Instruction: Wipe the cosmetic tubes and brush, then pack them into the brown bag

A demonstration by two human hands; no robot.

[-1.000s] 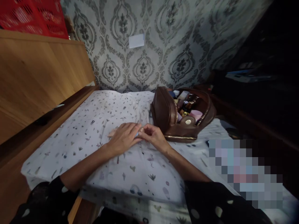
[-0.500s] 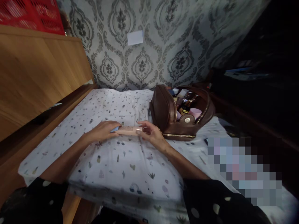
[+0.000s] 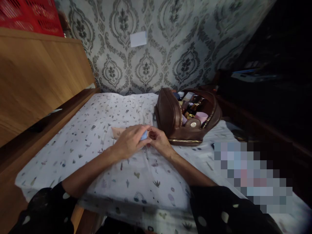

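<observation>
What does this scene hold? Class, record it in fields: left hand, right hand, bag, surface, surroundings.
left hand: laid over a peach plastic tube with a blue cap, gripping it
right hand: fingertips at the cap end; grip unclear
bag: open brown leather pouch just beyond the right hand, small cosmetics containers inside
surface: white cloth with small prints
surroundings: wooden panel at left, patterned wallpaper behind

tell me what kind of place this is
Likely a bedroom at home: damask wallpaper, a wooden panel, and a printed sheet bearing an open brown toiletry bag. The left hand holds a peach tube there.
</observation>
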